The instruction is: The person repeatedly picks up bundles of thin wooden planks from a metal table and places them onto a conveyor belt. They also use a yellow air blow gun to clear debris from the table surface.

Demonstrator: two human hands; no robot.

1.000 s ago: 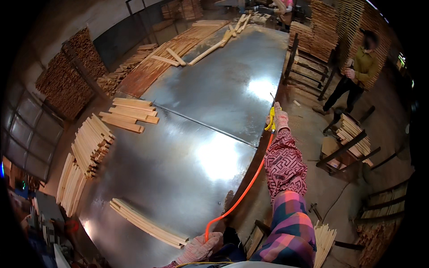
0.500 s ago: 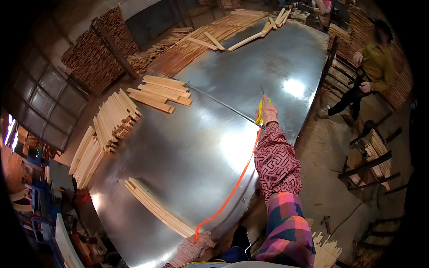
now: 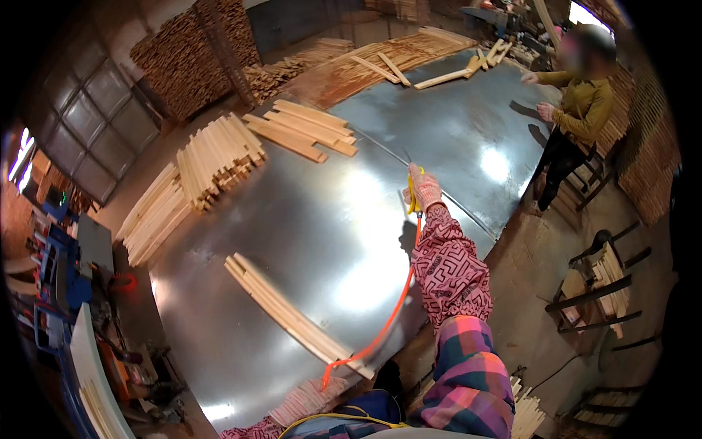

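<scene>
My gloved right hand is closed around a yellow air blow gun held over the shiny metal-topped table, its thin nozzle pointing away from me. From the gun an orange air hose curves back toward my body. At the lower edge my gloved left hand is closed on that hose, its fingertips partly hidden. A few long pale wood strips lie side by side on the table, their near end close to my left hand.
Stacked wood strips and loose boards line the table's left side. More strips lie at the far end. A person in an olive top stands at the far right edge. A dark rack holding wood is at right.
My view has shifted, and my right hand with the blow gun now sits nearer, by the table seam. The person at right has come up to the table with hands reaching over it.
</scene>
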